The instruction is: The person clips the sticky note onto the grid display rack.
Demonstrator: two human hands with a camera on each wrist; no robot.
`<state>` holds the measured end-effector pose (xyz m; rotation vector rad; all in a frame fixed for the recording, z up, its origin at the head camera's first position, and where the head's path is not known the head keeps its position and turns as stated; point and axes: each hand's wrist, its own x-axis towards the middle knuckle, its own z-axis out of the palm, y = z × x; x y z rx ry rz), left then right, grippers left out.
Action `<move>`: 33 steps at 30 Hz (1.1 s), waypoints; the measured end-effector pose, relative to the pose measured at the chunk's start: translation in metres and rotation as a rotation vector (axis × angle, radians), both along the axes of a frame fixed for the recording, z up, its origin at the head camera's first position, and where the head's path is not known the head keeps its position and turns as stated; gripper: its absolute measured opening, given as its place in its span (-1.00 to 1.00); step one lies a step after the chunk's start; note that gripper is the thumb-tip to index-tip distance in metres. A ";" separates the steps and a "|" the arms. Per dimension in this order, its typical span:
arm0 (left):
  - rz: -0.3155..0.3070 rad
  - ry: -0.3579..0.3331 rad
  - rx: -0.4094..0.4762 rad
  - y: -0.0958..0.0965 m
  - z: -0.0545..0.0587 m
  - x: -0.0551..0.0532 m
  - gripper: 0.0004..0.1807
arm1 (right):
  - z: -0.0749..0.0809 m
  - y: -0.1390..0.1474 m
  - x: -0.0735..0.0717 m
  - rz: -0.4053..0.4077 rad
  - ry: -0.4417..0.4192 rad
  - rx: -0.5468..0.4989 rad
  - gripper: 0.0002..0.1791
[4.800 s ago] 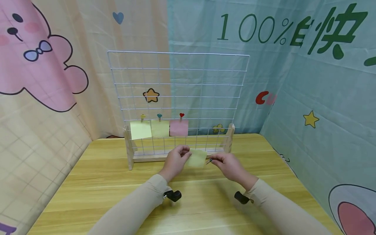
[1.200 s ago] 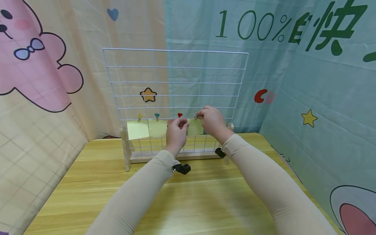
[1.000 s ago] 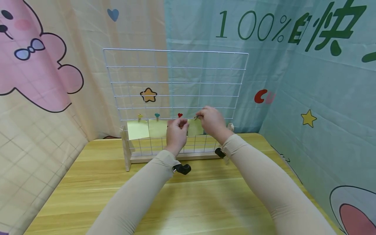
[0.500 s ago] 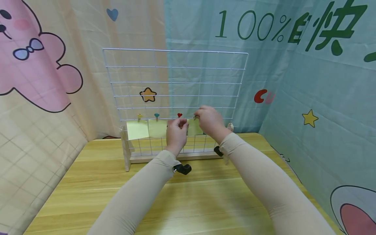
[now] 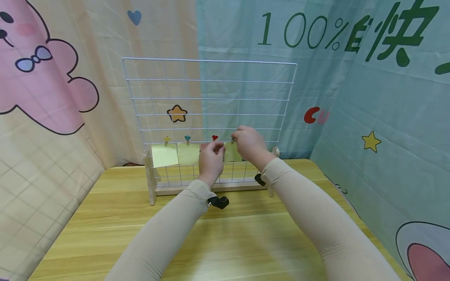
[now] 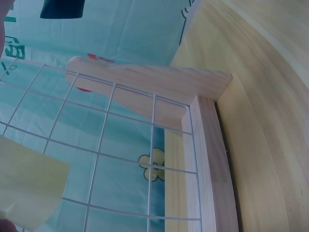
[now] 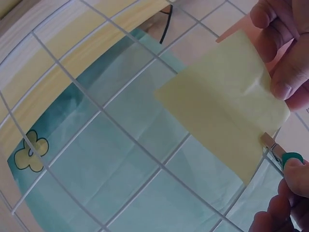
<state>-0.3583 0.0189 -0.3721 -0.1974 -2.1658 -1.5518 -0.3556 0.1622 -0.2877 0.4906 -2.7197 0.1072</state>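
A pale yellow-green sticky note (image 5: 232, 153) is held against the wire grid (image 5: 246, 99), to the right of the pink note. My left hand (image 5: 211, 160) pinches the note's left edge between thumb and fingers and hides most of the pink note (image 7: 235, 36). At the note's upper edge, my right hand (image 5: 251, 143) pinches a small wooden clothespin (image 7: 273, 146) with a green decoration. The clothespin's tip overlaps the note's edge close to a grid wire in the right wrist view. In the left wrist view, only the note's corner (image 6: 31, 181) shows.
A yellow clip (image 5: 166, 139) holds a light note (image 5: 164, 155), and a teal clip (image 5: 188, 139) holds another note (image 5: 188, 153) beside it. A red heart clip (image 5: 215, 137) sits above my left hand. Wooden feet (image 5: 150, 177) support the grid on the wooden table (image 5: 197, 242).
Both hands have risen from low before the grid, bringing the note and clothespin up beside the pink note. Over the last second, my right hand has shifted slightly left along the note's top.
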 end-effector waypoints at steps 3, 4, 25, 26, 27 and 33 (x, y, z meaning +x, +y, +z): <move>0.002 -0.003 -0.004 0.000 0.000 0.000 -0.86 | 0.000 -0.001 0.000 -0.007 -0.013 -0.002 -0.68; 0.004 -0.004 -0.006 0.000 0.000 0.000 -0.86 | 0.000 -0.001 0.000 -0.007 -0.016 -0.001 -0.67; 0.002 0.007 -0.010 -0.001 -0.001 0.000 -0.82 | -0.017 0.016 0.003 0.067 -0.051 -0.110 -0.50; 0.001 0.005 -0.009 -0.001 -0.001 0.000 -0.82 | -0.018 0.016 0.003 0.067 -0.059 -0.111 -0.49; 0.000 0.004 -0.009 -0.001 -0.001 0.000 -0.82 | -0.018 0.017 0.003 0.068 -0.065 -0.111 -0.48; 0.000 0.003 -0.018 -0.001 -0.002 -0.001 -0.82 | -0.021 0.019 0.001 0.065 -0.078 -0.097 -0.44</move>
